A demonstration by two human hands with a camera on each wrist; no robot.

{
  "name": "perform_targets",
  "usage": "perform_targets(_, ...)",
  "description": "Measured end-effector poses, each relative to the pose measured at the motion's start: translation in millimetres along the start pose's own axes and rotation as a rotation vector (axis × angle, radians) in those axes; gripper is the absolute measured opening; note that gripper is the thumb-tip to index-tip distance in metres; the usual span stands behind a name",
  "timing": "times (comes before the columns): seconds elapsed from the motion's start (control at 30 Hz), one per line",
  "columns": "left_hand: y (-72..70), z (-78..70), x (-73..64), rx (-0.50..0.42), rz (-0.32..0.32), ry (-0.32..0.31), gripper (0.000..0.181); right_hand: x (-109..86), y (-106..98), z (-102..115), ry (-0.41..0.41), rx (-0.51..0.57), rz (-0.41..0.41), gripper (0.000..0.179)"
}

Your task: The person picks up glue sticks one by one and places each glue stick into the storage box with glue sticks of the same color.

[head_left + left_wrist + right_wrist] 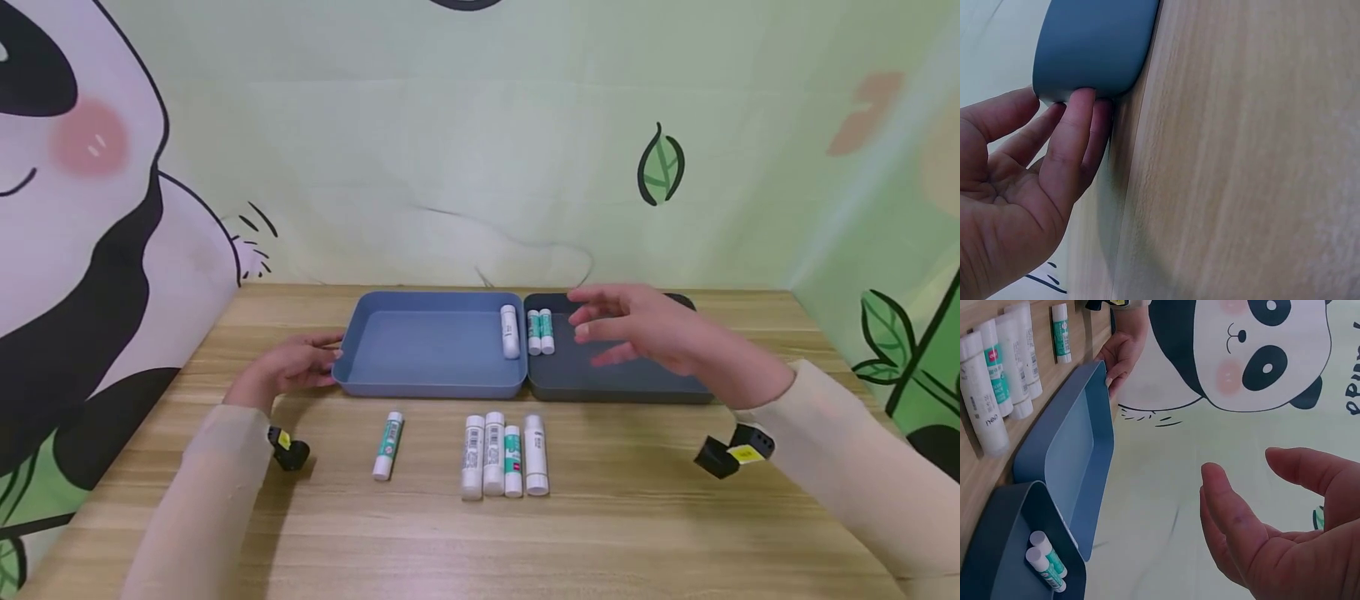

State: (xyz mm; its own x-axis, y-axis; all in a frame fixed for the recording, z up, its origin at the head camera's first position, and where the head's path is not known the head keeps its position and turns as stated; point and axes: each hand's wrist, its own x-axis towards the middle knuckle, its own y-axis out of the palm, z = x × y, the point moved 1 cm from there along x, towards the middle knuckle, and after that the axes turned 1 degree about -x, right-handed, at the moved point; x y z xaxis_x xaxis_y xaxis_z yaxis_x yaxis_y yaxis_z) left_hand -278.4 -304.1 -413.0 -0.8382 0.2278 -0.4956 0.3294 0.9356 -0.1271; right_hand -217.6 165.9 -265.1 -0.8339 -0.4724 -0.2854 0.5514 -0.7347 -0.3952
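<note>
Glue sticks (547,332), paired, near right grip (637,325), blue tray (412,350) touching left grip (296,364)

We saw the shallow blue tray (420,350) with its left end against the left fingers (1069,134), one white glue stick (510,333) at the end away from them. Below the right fingers (600,330) sat the dark tray (600,390), two green-and-white glue sticks (547,333) side by side left of them. Nearer us, between both hands' fingers, lay four sticks (493,454) in a row and a lone green-and-white stick (388,446).
</note>
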Motion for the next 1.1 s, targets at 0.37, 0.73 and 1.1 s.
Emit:
perform_targets(0.37,0.1,-2.0,-1.3,0.024,0.011,0.017,0.065,-25.5,16,-30,-0.027,0.02,-0.022,0.066)
perform_targets(0.73,0.0,0.5,-0.3,-0.006,0.018,0.013,0.065,-23.9,50,-71,0.054,0.151,-0.007,0.069)
perform_targets(1.1,1.1,0.6,-0.5,-0.009,0.014,0.01,0.065,-7.1,84,-93,0.161,0.215,-0.026,0.07)
